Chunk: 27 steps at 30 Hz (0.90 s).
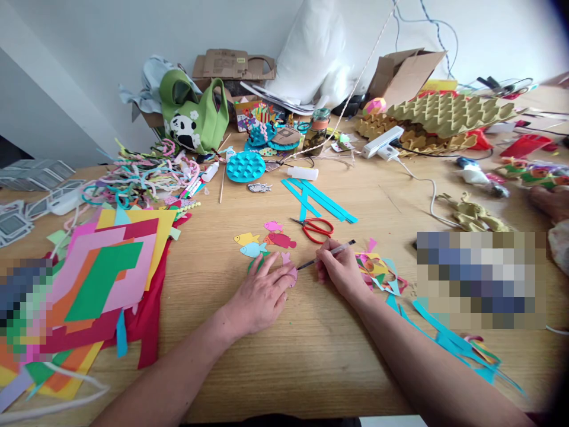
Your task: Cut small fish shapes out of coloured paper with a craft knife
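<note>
My left hand [262, 293] lies flat on the wooden table [284, 356], pressing down a small pink paper cutout [292, 274]. My right hand [340, 270] grips a thin pen [326, 254] whose tip touches that pink piece. Just beyond my hands lie paper fish: a yellow fish [246, 238], a light blue fish [253, 249], a small pink fish [272, 226] and a red fish [281, 240]. Red-handled scissors [316, 229] rest behind the pen.
A stack of coloured paper sheets [102, 267] fills the left. Paper scraps [377, 270] and blue strips [320, 198] lie to the right and behind. A green panda bag [193, 118], glue bottles, egg cartons [440, 118] and boxes crowd the back. Another person's hand [551, 201] shows at the right edge.
</note>
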Tool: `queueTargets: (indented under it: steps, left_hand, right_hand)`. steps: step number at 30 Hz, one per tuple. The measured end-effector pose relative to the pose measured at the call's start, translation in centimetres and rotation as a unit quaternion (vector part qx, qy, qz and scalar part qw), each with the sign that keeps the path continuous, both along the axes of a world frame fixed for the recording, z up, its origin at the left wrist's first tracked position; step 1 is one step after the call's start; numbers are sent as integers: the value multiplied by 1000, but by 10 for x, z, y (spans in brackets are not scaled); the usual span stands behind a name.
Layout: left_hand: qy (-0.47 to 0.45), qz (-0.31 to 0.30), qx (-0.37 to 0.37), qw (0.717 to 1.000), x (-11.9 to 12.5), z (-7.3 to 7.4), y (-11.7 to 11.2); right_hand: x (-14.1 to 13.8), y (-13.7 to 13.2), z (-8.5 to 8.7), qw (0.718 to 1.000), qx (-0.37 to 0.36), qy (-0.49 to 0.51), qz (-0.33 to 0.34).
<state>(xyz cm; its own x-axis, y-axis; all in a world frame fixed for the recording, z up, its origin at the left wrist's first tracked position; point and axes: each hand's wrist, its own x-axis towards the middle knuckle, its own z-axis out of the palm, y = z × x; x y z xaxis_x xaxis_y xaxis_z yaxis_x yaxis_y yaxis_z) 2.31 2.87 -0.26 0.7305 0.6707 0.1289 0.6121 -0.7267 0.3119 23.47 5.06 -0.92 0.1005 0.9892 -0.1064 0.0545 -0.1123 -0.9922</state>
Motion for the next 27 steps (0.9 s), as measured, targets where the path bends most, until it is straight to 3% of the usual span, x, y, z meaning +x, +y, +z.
queueTargets:
  steps: [27]
  left_hand:
    - [-2, -1, -11, 1000, -1, 2, 0]
  right_hand:
    - [0, -1, 2, 1000, -6, -9, 6]
